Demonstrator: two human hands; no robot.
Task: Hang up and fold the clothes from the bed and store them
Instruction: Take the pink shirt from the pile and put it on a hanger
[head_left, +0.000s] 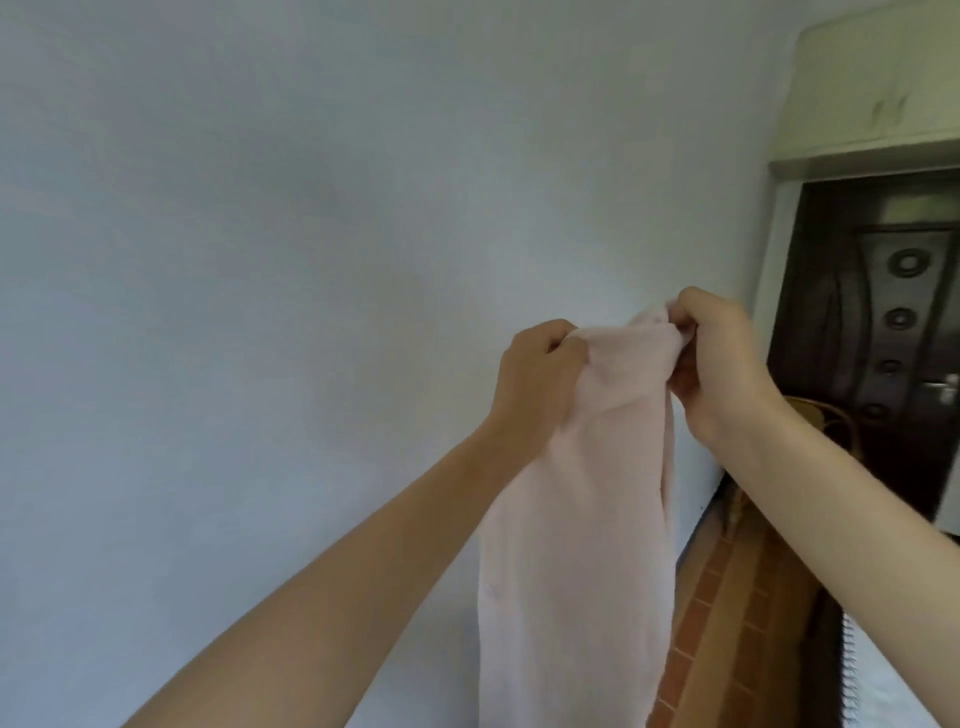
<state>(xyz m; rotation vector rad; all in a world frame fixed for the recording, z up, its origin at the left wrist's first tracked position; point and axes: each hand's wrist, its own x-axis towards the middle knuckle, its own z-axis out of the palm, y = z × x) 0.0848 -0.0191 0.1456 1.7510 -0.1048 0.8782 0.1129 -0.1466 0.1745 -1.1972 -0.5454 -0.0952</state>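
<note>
Fabric first: you have a pale pink garment (571, 519) raised in front of you against the blue-grey wall (234, 260), its top edge bunched between both fists and the rest hanging straight down out of the bottom of the view. Your left hand (537, 371) has its fingers curled tight round one upper corner; your right hand (719, 358) pinches the other, thumb and fingers clamped on a small peak of cloth. The two grips sit near each other, so the garment hangs as a narrow tube instead of a flat panel.

To do this step well, I would judge that you should draw your hands apart along the top edge until the cloth spreads, find the seams or shoulders, and let gravity pull the creases out before you decide on folding or a hanger. Keep the hem from dragging on the brick-tiled floor (722, 597).

Much is withheld here. The bed, any hanger and any wardrobe are out of view. The garment's lower part is cut off, so what kind of clothing it is cannot be told. The dark studded door (893, 322) at right and the woven chair (826, 415) behind your right wrist are only partly seen.
</note>
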